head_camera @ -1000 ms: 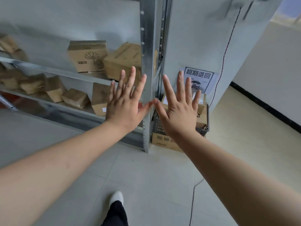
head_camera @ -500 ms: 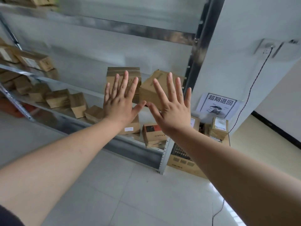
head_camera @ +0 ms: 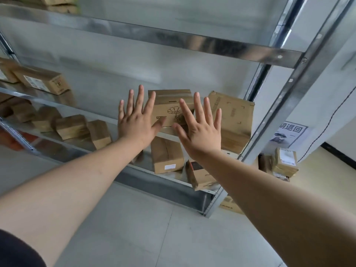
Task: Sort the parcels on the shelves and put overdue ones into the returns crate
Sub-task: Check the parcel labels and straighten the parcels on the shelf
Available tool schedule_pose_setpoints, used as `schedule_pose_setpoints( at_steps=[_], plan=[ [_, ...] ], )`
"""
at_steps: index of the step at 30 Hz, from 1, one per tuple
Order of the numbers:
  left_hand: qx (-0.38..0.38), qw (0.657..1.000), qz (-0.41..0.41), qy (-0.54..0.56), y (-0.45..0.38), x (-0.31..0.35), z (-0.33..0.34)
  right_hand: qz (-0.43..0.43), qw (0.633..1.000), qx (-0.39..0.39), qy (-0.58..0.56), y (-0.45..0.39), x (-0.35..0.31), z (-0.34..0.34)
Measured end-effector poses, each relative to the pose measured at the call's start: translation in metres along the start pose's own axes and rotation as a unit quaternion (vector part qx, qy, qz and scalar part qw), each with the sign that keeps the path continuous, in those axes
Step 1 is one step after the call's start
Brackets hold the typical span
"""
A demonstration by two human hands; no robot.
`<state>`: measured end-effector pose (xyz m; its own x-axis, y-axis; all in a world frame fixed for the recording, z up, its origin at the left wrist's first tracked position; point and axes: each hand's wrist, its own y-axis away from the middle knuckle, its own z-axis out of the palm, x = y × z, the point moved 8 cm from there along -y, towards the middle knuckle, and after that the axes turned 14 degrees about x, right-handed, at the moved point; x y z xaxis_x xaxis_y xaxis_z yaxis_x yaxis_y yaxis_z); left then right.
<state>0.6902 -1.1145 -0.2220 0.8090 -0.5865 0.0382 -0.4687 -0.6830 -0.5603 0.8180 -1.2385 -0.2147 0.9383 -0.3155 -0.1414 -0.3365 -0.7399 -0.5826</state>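
At the left end of the metal shelving (head_camera: 146, 36), a labelled parcel (head_camera: 41, 81) lies on the upper shelf, and below it a row of small brown boxes (head_camera: 70, 127) sits blurred along the next shelf down. Compared with half a second ago the view has tilted upward and closer: the crossbar of the rack now runs across the top, and more of the left-hand boxes show.

The left hand (head_camera: 136, 122) is raised with fingers straight and spread, palm toward the shelves, holding nothing. It stays in the same spread pose as before, and I cannot tell whether its fingers touch the box behind them. Between the two hands stands the flower-printed box (head_camera: 171, 105), upright near the right end of its shelf. Under it, on the lowest shelf, is a plain carton (head_camera: 166, 155) with a small white label.

The right hand (head_camera: 201, 132) is likewise flat and spread, empty, its thumb close to the left thumb. It now lies lower against the flower-printed box than it did earlier. Beside it a larger box (head_camera: 233, 116) leans tilted against the rack's right post (head_camera: 285, 105).

Right of the post, the returns crate is mostly hidden; parcels (head_camera: 285, 162) are piled there at floor level, under a printed sign (head_camera: 290, 134) on the wall.
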Motion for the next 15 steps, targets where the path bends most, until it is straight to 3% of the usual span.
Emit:
schedule_pose_setpoints(
  at_steps=[15],
  plan=[
    [-0.051,0.990,-0.073,0.108,-0.127,-0.047,0.137,0.069,0.995,-0.068,-0.029,-0.147,0.038,0.138]
  ],
)
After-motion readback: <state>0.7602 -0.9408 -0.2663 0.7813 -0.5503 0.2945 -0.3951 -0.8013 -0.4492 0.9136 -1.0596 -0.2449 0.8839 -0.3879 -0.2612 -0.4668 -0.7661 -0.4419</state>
